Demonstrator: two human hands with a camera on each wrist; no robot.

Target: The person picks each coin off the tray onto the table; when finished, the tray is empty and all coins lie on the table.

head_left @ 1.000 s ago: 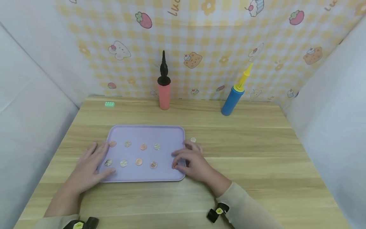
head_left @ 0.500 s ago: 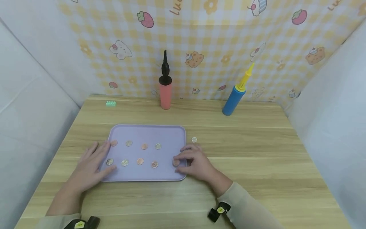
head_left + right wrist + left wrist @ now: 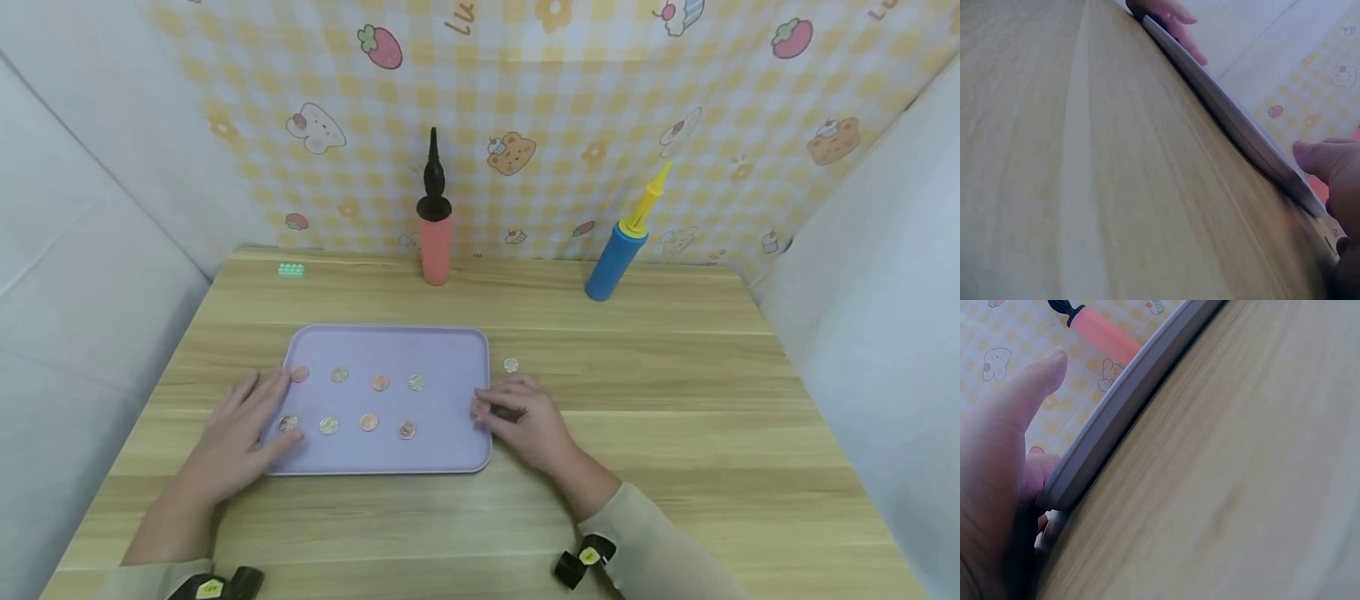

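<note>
A lilac tray lies on the table, bearing several copper and silver coins in two rows, among them a copper coin and a silver coin. My left hand rests at the tray's left rim, fingers extended and thumb over the front left corner. Between thumb and fingertips my right hand pinches a copper-coloured coin, mostly covered, at the tray's right rim. Just beyond that hand, a silver coin lies on the wood. Both wrist views show the tray's side edge-on; neither shows the coins.
At the back of the wooden table stand a pink balloon pump with a black top and a tilted blue pump with a yellow nozzle. A small green brick lies at the back left. A patterned cloth hangs behind.
My right hand has moved right and slightly away from me with the pinched coin, from inside the tray's right part to its right rim. My left hand has stayed in place.
</note>
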